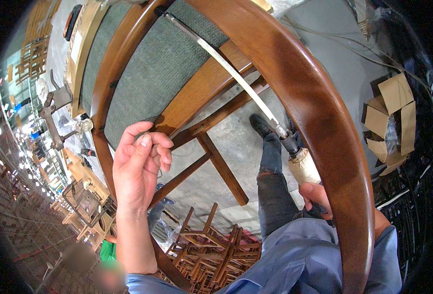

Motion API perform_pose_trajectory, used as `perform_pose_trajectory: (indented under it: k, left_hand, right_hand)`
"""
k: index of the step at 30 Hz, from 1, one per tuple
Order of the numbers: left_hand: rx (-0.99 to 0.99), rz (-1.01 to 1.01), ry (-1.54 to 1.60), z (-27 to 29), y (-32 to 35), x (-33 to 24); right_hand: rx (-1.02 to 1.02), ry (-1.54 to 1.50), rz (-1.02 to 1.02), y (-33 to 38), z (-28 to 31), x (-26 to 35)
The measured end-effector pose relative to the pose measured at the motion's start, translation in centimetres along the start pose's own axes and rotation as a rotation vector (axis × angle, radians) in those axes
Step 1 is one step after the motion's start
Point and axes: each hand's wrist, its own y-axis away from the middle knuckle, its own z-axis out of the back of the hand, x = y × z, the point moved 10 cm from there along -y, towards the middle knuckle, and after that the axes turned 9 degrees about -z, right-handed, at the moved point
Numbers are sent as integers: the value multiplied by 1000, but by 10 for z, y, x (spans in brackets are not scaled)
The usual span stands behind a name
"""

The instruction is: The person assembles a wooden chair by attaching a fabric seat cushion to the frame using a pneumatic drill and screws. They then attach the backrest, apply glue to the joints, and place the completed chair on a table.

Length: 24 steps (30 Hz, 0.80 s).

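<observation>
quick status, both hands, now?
Left hand: fingers curled at the grey seat pad edge; whether it pinches anything cannot be told.
Right hand: closed on a long tool, partly hidden behind the chair rail.

Glossy wooden chair frame; coarse cloth seat

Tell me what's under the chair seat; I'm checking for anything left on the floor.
Below the grey seat show the chair's wooden stretchers, bare concrete floor and the person's dark shoe. The curved wooden rail and the seat itself cover the rest of the floor.
</observation>
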Motion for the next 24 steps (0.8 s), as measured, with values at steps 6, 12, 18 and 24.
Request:
perform_pose_trajectory:
  k: [6,12,18,24]
  left_hand:
    - [3,15,-15,-2,1,1]
    - [-3,25,-36,-4,3,2]
    - [-31,24,-17,-9,4,-3]
    - [-2,-7,15,-13,4,-6]
  right_hand:
    - [18,-30,-23,-3,-4,0]
    - [37,-54,-52,-9,-10,1]
    - [18,-84,-50,-10,-8,7]
    - [-18,-91,-26,-11,-5,16]
